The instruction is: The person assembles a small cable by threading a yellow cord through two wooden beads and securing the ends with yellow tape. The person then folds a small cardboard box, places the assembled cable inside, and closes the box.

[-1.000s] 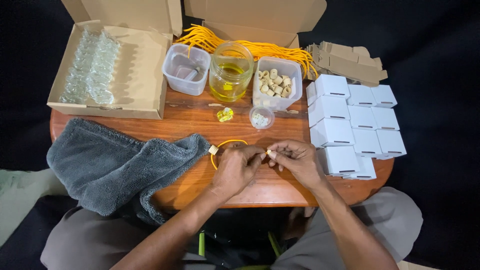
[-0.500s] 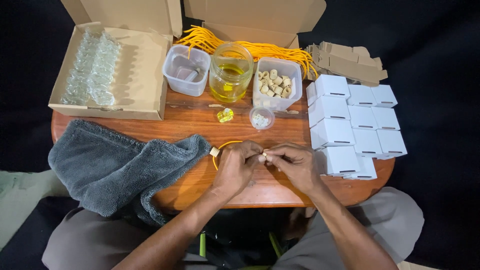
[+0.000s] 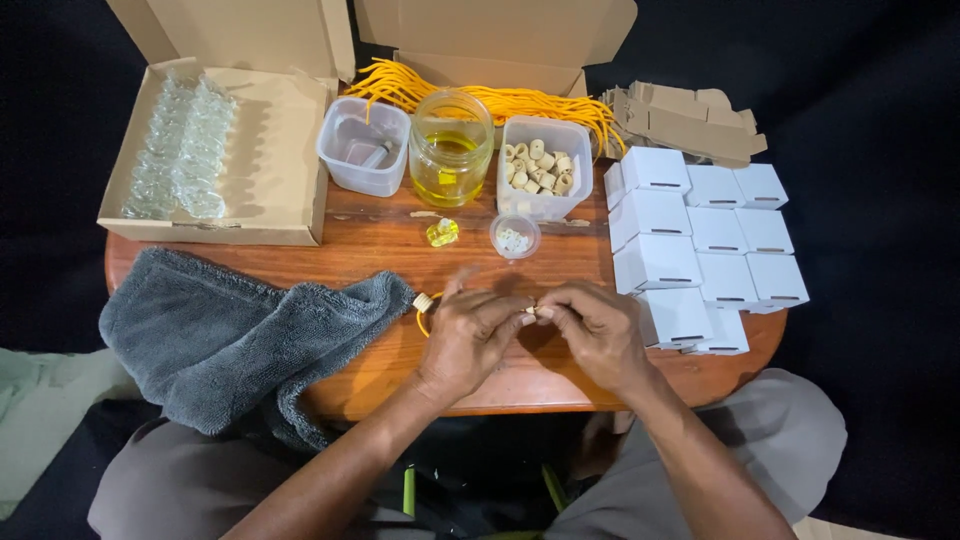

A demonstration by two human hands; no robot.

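Yellow cord loop (image 3: pixel 420 318) with a small cork bead hangs from the left hand (image 3: pixel 470 335), whose fingertips meet the right hand (image 3: pixel 598 330), pinching its end. At twelve o'clock, a small clear cup (image 3: pixel 515 237); beyond, a jar of yellow oil (image 3: pixel 451 160).

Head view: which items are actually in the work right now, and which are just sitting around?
In hand:
left hand and right hand pinching a small bead
yellow cord with its end bead

Lying about:
grey towel
white boxes
jar of yellow liquid
tub of beads
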